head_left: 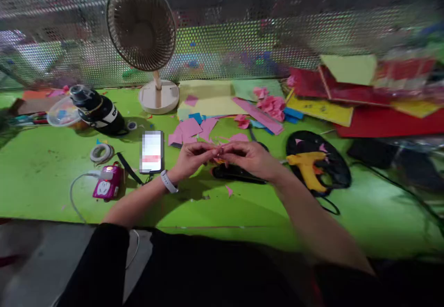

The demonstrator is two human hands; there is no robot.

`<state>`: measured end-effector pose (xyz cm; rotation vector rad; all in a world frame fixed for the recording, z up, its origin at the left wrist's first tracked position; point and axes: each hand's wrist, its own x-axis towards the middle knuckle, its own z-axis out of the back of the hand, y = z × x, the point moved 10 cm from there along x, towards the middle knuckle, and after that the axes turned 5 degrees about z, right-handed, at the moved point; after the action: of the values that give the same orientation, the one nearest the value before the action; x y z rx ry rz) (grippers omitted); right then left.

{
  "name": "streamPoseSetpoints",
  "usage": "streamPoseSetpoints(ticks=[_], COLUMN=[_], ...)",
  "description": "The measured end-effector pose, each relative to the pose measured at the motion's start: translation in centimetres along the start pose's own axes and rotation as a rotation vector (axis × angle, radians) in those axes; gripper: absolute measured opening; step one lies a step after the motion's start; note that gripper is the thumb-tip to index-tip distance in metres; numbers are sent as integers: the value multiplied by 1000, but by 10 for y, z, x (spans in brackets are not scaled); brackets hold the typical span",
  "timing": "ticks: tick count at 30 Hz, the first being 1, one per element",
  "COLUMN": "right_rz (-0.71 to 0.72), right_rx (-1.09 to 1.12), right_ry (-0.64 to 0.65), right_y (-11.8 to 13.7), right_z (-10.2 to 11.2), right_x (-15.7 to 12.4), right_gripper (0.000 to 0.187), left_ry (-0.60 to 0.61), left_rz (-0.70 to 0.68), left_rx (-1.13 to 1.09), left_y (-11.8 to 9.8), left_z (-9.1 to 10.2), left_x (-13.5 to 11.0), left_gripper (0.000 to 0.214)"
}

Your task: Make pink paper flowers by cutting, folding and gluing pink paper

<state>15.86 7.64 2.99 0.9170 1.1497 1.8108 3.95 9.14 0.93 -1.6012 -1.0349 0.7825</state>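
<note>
My left hand (194,156), with a pale band on the wrist, meets my right hand (248,156) over the middle of the green table. Both are closed, their fingertips pinched together around a small pink paper piece (218,151), mostly hidden by the fingers. Beneath the right hand lies a dark, flat object (237,174), partly covered. Just beyond the hands are loose pink paper squares (190,127) and crumpled pink paper flowers (272,107). A yellow hot glue gun (310,170) rests on a black oval pad (336,173) to the right.
Left of my hands are a phone (151,152), a tape roll (101,152), a purple power socket (107,183) and a leaning black bottle (104,113). A fan (142,29) stands behind, before a perforated metal screen (222,34). Red card sheets (374,121) pile up at right.
</note>
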Motion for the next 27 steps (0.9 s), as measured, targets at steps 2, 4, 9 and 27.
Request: streamPoseSetpoints(ticks=[2,4,9,27], right_rz=[0,-4,-18,-25], right_rx=[21,27,-33,-122], right_ry=[18,17,-55,-158], right_y=[-1,-2,1,-5], right_z=[0,-1,-4,-8], right_x=[-1,-2,-3,-5], right_gripper=[28,28,32,28], left_ry=[-1,-17,-110,-177], left_rz=[14,17,-25,-35], left_rx=[3,-5,-62,-102], left_y=[4,6,5,7], left_z=[0,1,9,15], left_x=[1,2,0,1], left_gripper=[25,26,26,31])
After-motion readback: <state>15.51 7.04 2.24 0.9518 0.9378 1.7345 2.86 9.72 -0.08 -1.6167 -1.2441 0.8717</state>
